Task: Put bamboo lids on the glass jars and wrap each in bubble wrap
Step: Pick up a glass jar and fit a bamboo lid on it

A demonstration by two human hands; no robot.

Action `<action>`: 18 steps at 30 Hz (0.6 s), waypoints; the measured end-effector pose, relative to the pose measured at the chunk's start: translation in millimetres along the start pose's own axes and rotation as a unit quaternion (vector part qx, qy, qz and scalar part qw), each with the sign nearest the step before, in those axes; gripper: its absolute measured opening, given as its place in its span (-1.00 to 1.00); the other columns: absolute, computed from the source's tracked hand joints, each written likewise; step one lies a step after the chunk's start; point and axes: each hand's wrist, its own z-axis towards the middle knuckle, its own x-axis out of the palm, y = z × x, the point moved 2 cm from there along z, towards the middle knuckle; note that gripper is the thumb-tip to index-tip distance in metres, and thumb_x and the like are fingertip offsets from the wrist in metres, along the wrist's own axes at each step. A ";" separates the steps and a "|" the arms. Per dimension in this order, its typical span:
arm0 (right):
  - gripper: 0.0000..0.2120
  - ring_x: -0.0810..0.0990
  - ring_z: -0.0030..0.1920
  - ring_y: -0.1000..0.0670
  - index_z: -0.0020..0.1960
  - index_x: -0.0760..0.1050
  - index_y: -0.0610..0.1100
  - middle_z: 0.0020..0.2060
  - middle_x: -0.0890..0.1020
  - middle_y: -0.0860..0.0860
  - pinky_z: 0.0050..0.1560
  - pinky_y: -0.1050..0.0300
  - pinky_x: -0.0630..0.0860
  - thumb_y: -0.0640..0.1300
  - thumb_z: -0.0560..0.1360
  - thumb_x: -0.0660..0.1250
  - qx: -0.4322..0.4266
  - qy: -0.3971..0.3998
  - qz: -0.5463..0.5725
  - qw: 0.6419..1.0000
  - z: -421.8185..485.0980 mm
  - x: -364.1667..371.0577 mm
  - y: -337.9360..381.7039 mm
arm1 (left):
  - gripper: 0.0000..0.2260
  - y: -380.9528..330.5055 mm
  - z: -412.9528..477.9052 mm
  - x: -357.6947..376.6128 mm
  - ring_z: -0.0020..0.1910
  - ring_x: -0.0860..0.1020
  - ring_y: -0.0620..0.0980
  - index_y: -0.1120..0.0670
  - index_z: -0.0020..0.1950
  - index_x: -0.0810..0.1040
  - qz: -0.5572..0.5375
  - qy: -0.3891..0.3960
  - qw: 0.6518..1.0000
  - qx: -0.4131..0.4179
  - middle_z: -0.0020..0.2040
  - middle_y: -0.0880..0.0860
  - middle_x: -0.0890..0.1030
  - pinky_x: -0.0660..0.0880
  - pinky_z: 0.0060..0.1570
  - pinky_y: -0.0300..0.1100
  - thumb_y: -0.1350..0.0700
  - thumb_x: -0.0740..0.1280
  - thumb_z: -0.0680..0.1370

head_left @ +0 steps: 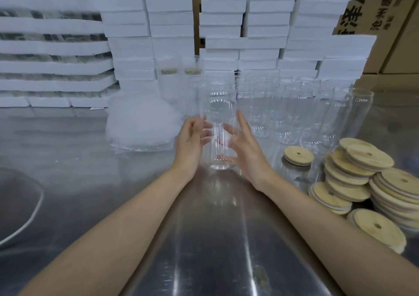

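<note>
A tall clear glass jar [219,134] without a lid stands upright between my two hands at the middle of the steel table. My left hand [189,142] grips its left side with curled fingers. My right hand [246,151] touches its right side with fingers spread and mostly straight, the thumb near the jar's base. Loose bamboo lids [362,182] lie heaped at the right. One jar with a bamboo lid [298,156] on it stands just left of that heap. A pile of bubble wrap [140,123] lies to the left of the jar.
Several empty glass jars [294,109] stand in rows behind and right of my hands. Two wrapped, lidded jars [169,80] stand behind the bubble wrap. Stacks of white foam boxes [226,23] and brown cartons [385,12] line the back. A white cable [34,211] curves at the left.
</note>
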 end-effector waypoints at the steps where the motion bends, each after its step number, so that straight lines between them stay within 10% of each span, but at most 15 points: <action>1: -0.40 0.49 0.28 0.11 0.41 0.09 0.35 0.34 0.42 0.11 0.14 0.00 0.58 -0.07 0.56 0.31 -0.020 -0.014 -0.024 0.999 -0.6 -1.5 -0.4 | -0.68 -0.9 -1.2 2.8 -0.04 0.60 -0.02 0.19 0.21 0.47 -0.012 0.006 1.000 -0.017 0.03 0.08 0.61 0.52 0.01 -0.17 -0.01 0.13 0.65; 5: -0.40 0.53 0.24 0.13 0.42 0.15 0.25 0.34 0.41 0.13 0.17 0.17 0.54 -0.17 0.55 0.33 -0.098 -0.052 -0.118 0.987 -0.3 -2.4 1.6 | -0.38 1.7 -10.5 11.7 0.13 0.60 -0.12 -0.03 0.26 0.43 -0.026 0.065 0.995 -0.074 0.18 -0.07 0.59 0.50 0.18 -0.11 -0.42 0.27 0.38; 15: -0.58 0.56 0.09 0.31 0.42 0.34 0.08 0.13 0.58 0.23 -0.05 0.32 0.54 0.04 0.57 0.23 -0.016 -0.038 -0.059 0.997 10.0 -10.0 1.2 | -0.46 -1.0 -9.4 11.0 -0.04 0.67 -0.10 0.04 0.17 0.47 -0.100 0.086 0.982 -0.132 -0.01 0.01 0.70 0.58 -0.21 -0.22 -0.32 0.17 0.41; 18: -0.37 0.48 0.22 0.30 0.47 0.21 0.24 0.24 0.46 0.36 0.04 0.27 0.55 0.25 0.42 0.24 0.027 0.035 -0.068 0.997 7.4 -7.3 -1.3 | -0.55 2.6 -5.2 9.6 0.05 0.61 -0.20 -0.05 0.14 0.54 -0.071 0.080 0.986 -0.126 0.01 -0.11 0.68 0.51 0.03 -0.20 -0.27 -0.01 0.58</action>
